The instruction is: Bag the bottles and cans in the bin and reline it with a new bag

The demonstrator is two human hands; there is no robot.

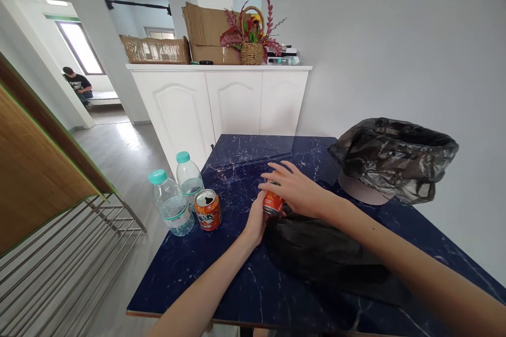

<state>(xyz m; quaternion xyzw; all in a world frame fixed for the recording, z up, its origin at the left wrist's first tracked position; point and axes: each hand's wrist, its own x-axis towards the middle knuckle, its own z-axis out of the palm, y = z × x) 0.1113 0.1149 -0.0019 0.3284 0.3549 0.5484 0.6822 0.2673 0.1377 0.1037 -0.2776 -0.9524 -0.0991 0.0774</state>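
An orange soda can (272,202) is tilted between my two hands over the table. My left hand (258,215) grips it low from the left side, its fingers partly hidden behind the can. From the right, my right hand (296,188) reaches across the can's upper part, fingers curved around it and a little apart. Beneath my right forearm lies a dark plastic bag (316,245), flat on the table. A second orange soda can (208,213), its top opened, stands upright left of my hands. Beside it are two clear bottles with teal caps, a nearer one (172,208) and a farther one (188,175).
The dark blue marbled table (233,284) carries a bin (363,189) lined with a black bag (395,155) at the right. A white cabinet (233,100) behind holds cardboard boxes and a flower basket (252,53). A metal rack (79,253) stands left; a person (78,84) sits far off.
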